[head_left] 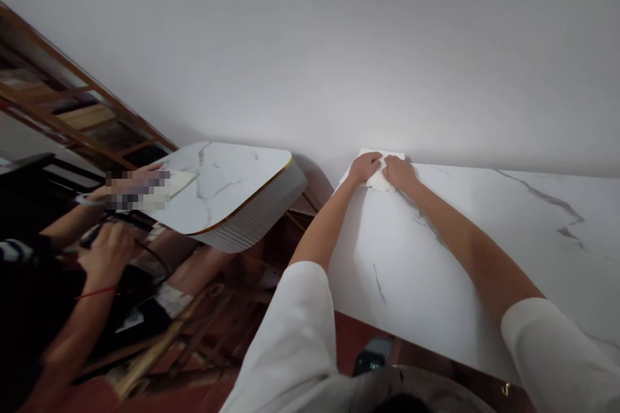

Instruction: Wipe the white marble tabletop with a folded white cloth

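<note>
A white cloth (380, 182) with an uneven front edge lies bunched at the far left corner of a white marble-patterned table (387, 245), close to the wall. My left hand (365, 167) presses down on its left side with the fingers curled into it. On the right side of the same cloth, my right hand (400, 172) has its fingers bent and gripping the fabric. Both arms reach forward over the tabletop, and the hands nearly meet. Part of the cloth is hidden under them.
At left stands a rounded marble-patterned side table (232, 174) with a ribbed side and gold trim. A seated person (97, 277) is beside it, one hand over its top. Wooden shelves (82, 110) lean into view behind, and a bamboo-like frame (169, 342) stands below.
</note>
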The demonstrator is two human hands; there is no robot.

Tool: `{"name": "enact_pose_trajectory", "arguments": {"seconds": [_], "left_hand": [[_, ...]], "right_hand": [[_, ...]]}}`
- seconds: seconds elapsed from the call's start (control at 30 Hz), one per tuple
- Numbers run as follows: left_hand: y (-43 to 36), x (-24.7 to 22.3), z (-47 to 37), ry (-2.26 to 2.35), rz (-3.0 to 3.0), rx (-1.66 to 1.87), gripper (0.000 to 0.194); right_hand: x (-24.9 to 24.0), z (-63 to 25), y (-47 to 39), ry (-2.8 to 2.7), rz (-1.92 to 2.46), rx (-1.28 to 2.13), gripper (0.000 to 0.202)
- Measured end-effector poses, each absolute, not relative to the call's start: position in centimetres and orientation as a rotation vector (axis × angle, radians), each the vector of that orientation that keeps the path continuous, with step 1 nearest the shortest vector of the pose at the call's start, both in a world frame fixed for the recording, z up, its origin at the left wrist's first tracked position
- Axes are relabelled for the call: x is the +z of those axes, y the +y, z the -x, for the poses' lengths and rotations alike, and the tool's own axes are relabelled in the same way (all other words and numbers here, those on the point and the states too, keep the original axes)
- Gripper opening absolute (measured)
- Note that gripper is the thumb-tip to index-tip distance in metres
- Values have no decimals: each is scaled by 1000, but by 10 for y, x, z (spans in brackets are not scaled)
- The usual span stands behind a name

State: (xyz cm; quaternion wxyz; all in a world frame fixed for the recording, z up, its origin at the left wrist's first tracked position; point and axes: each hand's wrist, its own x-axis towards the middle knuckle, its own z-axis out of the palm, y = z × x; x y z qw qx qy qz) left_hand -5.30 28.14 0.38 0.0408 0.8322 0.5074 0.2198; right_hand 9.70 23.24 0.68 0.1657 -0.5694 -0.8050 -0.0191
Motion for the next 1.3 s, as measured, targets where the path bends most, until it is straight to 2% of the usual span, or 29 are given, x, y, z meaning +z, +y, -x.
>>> {"name": "enact_pose_trajectory", "arguments": {"seconds": [0.2,0.37,0.67,0.87,1.03,1.3], "left_hand": [[271,2,33,1228,-2711,586,49],[217,-1,38,1134,-2798,507,50],[51,0,69,1508,-2741,547,49],[-17,-4,41,1730,-2636,575,48],[-2,-2,-4,1715,-2629,551,47],[111,4,-31,1585,-2602,702,36]], "right_hand": [[16,-108,191,-2246,1817,-151,41],[19,-109,136,-2317,1848,-175,41],[10,-95,28,-2576,1392,-161,50],[9,-126,-12,-2716,1172,-165,53],[8,-175,9,-2761,1121,-180,54],[14,-197,100,-2632,1410,-163,52]]}}
